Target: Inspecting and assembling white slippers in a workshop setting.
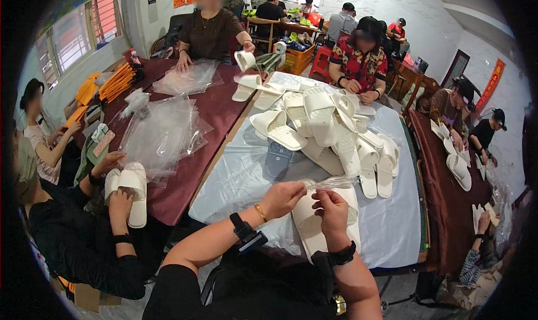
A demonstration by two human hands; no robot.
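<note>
A person's left hand (pixel 284 199) and right hand (pixel 332 210) work at the near edge of a table (pixel 227 194) under a pale plastic sheet. The left grip is pinched on a clear film (pixel 337 181); the right thumb and forefinger meet at the same film, just beside it. Directly below lies a white pair of slippers (pixel 308 230), partly covered by the right hand and wrist; whether the film encloses it cannot be made out. A black watch (pixel 243 228) bands the left wrist.

Just beyond, a heap of white slippers (pixel 320 118) blocks the middle of the table, a grey slipper (pixel 278 160) partly under its near left side. To the left, a co-worker in black (pixel 84 244) handles another white pair (pixel 139 205) beside a dark red cloth (pixel 193 188) strewn with clear bags (pixel 162 132). Orange packets (pixel 116 83) lie beyond. Across the way, one person (pixel 210 34) holds up a slipper (pixel 245 60); another, in a floral shirt (pixel 358 61), sits behind the heap. Farther back stand a red stool (pixel 320 62) and an orange crate (pixel 297 59).
</note>
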